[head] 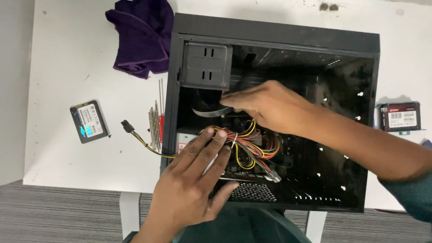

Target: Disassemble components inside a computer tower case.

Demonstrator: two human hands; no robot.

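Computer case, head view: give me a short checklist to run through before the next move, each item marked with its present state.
1. Computer case lies open on the white table: ok.
2. Left hand rests flat on the power supply and cable bundle: ok.
3. Right hand is at the grey flat cable under the drive cage; grip: cannot tell.
4. Yellow-black lead trails out over the case edge: not ok.
5. Screwdriver bits lie beside the case, clear of both hands: ok.
6. Two loose drives on the table, outside the case: ok.
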